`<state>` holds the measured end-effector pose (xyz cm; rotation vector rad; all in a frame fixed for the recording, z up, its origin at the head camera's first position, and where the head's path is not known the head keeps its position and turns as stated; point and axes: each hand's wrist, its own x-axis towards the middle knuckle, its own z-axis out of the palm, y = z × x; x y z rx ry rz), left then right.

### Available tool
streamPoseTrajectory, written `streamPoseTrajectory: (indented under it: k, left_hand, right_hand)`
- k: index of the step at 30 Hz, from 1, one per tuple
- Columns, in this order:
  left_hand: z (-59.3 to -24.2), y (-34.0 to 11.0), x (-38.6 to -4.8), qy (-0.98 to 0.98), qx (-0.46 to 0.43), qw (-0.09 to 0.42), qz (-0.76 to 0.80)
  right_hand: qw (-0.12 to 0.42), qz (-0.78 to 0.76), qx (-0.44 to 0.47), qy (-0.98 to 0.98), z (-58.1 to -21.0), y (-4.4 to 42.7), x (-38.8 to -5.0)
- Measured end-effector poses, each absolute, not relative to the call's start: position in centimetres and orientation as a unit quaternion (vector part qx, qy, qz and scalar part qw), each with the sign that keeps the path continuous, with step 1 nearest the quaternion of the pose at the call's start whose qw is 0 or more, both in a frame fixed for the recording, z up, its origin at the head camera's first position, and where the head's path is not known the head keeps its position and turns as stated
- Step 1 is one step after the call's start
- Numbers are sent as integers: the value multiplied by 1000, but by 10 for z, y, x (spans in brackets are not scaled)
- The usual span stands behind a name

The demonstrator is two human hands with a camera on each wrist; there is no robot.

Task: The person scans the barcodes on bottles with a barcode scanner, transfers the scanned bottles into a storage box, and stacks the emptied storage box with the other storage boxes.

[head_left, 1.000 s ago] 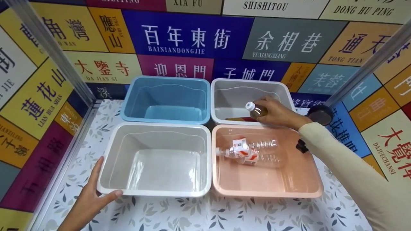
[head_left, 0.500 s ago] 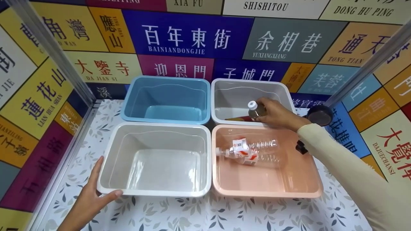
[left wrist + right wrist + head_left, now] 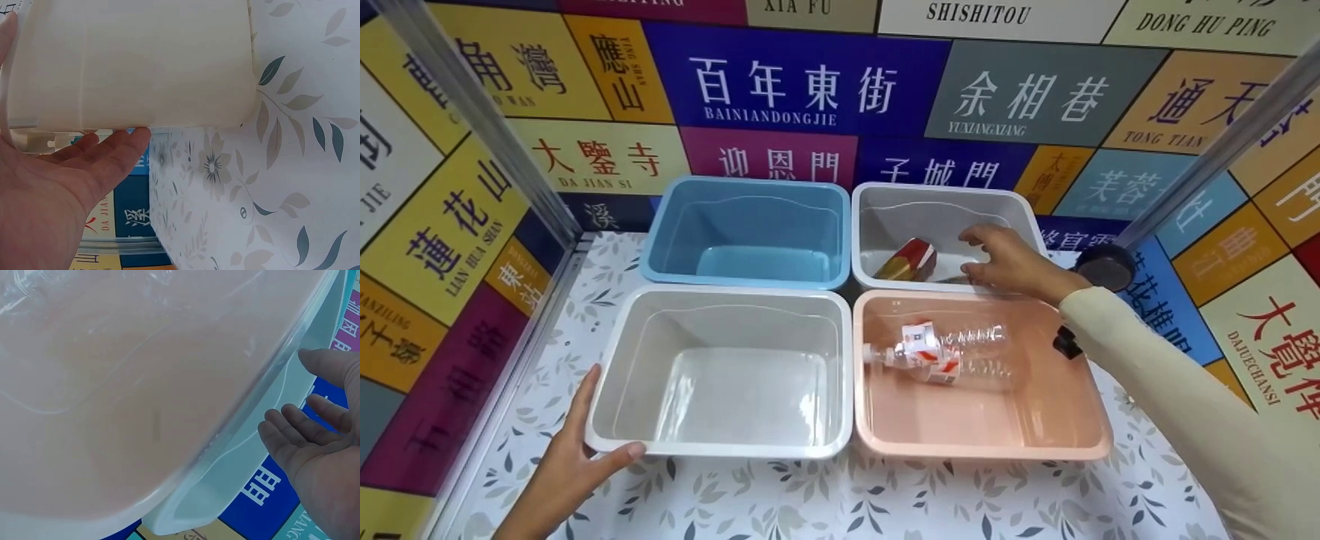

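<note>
My right hand (image 3: 1006, 256) is over the back-right grey bin (image 3: 945, 196), its fingers apart and nothing between them. Below it a sliver of the dark bottle (image 3: 956, 280) shows; the bin's front rim hides the rest. To its left, in the same bin, leans a red and gold item (image 3: 911, 260), its kind unclear. My left hand (image 3: 566, 457) rests at the near-left corner of the front white bin (image 3: 720, 450). In the left wrist view its straight fingers (image 3: 121, 154) touch the bin's outer side.
Clear plastic bottles (image 3: 941, 352) with red and white labels lie in the front-right peach bin (image 3: 982, 451). A blue bin (image 3: 746, 283) stands at the back left. A dark round object (image 3: 1105, 268) is beyond the right forearm. Printed panels surround the leaf-patterned table (image 3: 735, 499).
The right hand has let go of the dark bottle, which has dropped low into the grey bin. The red and gold item now sits higher and tilted. The left hand stays put.
</note>
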<state>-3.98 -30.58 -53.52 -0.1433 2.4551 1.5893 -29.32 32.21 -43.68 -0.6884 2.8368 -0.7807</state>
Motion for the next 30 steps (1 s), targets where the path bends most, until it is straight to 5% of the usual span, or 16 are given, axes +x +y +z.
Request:
streamPoseTrajectory:
  k: [30]
  left_hand:
    - [-534, -306, -40, 833, -47, 109, 540]
  right_hand:
    - [22, -283, -283, 916, -427, 307, -236]
